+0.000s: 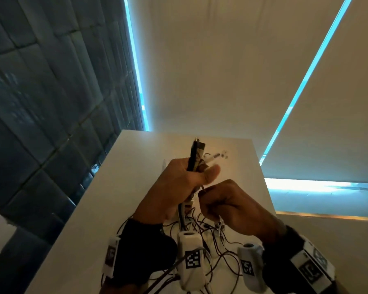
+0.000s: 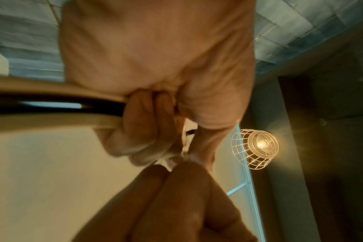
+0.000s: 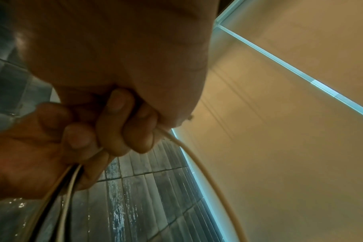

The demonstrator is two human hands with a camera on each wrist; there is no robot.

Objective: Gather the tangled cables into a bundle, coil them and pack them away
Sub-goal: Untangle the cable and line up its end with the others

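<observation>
My left hand [image 1: 185, 179] is raised over the white table [image 1: 115, 198] and grips a bundle of cable ends [image 1: 196, 153], black and white plugs sticking up past the fingers. My right hand [image 1: 227, 200] is fisted just right of it, pinching a thin cable [image 1: 203, 187] that runs up into the left fist. A tangle of thin dark and white cables [image 1: 210, 247] hangs and lies on the table below both hands. In the right wrist view the curled fingers [image 3: 114, 124] hold a white cable [image 3: 197, 160]. In the left wrist view the left fingers [image 2: 139, 127] clench around blurred cables.
The table is narrow, with a dark tiled wall [image 1: 40, 102] to the left and pale blinds [image 1: 221, 71] behind. Its far part is bare. A caged lamp [image 2: 255, 147] shows in the left wrist view. Wrist cameras [image 1: 192, 257] hide part of the tangle.
</observation>
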